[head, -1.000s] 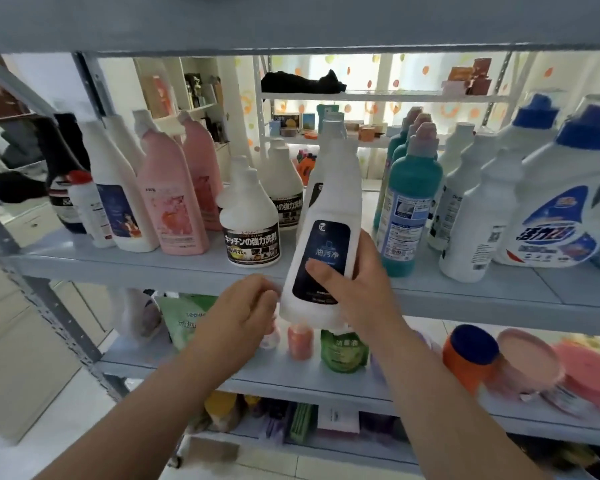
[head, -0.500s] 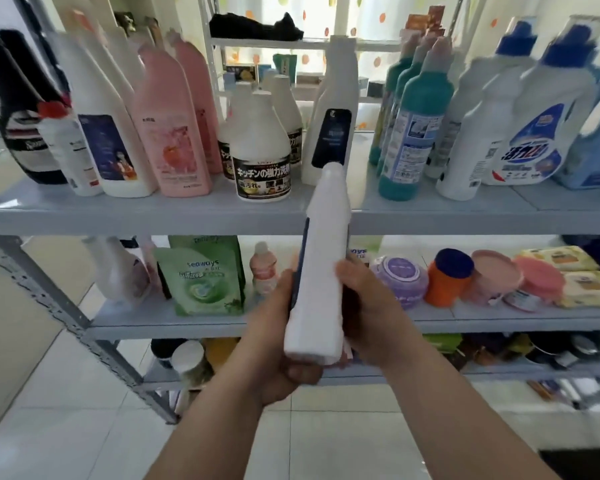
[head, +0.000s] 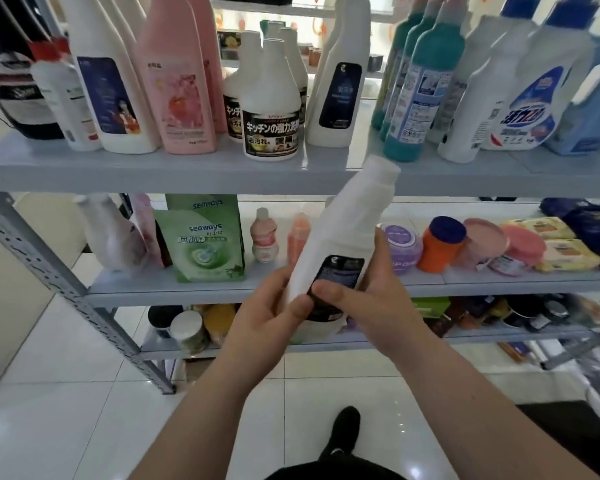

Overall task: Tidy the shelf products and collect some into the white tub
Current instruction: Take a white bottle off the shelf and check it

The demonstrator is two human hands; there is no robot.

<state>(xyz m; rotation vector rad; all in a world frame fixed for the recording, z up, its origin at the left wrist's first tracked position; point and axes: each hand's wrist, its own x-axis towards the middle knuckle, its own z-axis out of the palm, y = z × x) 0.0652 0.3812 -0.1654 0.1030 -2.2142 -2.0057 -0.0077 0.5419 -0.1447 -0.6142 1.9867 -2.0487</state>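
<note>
White bottle [head: 340,223] with a dark label [head: 342,271] is held in both hands in front of the shelf [head: 153,174], off its boards and above the floor [head: 66,410]. It is tilted, with the cap end up and to the right, in front of the edge of the top board. The left hand [head: 267,306] is wrapped round the lower left side, with the thumb on the front by the label. The right hand [head: 371,303] is wrapped round the lower right side, with the thumb laid across the label.

A second white bottle [head: 340,81] of the same kind is stood upright on the top board, between a small bottle [head: 271,98] with a black label and a row of teal bottles [head: 423,91]. A pink bottle [head: 177,84] is seen further left. On the middle board, a green bag [head: 205,244] is seen on the left and an orange jar [head: 439,244] with a blue lid on the right.
</note>
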